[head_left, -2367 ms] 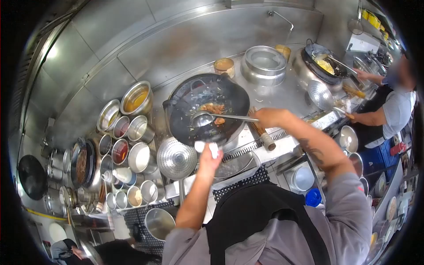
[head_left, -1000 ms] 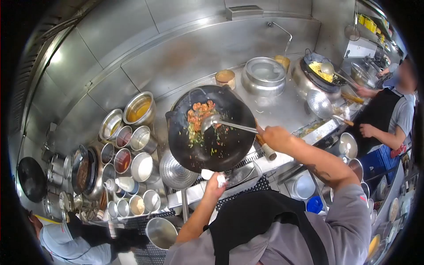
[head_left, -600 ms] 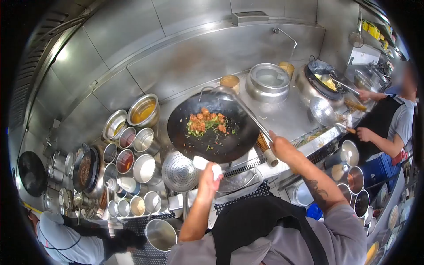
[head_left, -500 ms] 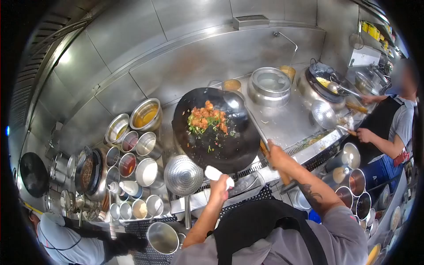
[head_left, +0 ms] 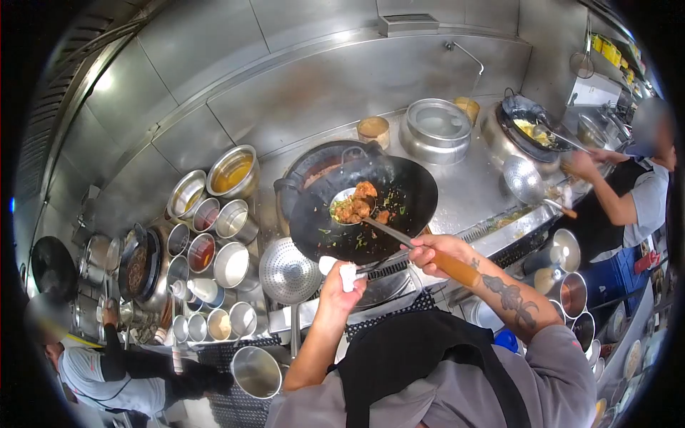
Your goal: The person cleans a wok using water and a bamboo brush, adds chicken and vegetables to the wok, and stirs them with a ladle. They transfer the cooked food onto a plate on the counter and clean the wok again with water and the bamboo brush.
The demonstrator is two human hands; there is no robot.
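Observation:
My left hand (head_left: 344,287) is closed round a folded white cloth (head_left: 347,274) at the near rim of a black wok (head_left: 399,207). The wok is lifted and tilted in front of the round burner (head_left: 291,178). My right hand (head_left: 437,255) grips the wooden handle of a metal ladle (head_left: 389,230). The ladle's bowl lies inside the wok and is heaped with browned food pieces (head_left: 353,207). Green and red bits are scattered over the wok's black surface. A perforated strainer (head_left: 290,269) rests just left of the wok.
Metal bowls (head_left: 232,171) and several containers (head_left: 231,262) stand at the left. Behind the wok is a lidded pot (head_left: 436,128). A co-worker (head_left: 628,192) tends a second wok (head_left: 531,121) at the right; another person (head_left: 114,374) is at the lower left.
The wok has come off the burner toward the right, exposing the burner behind. The ladle has dropped from the wok's far side into the food and now holds pieces. At lower left, the person has raised an arm.

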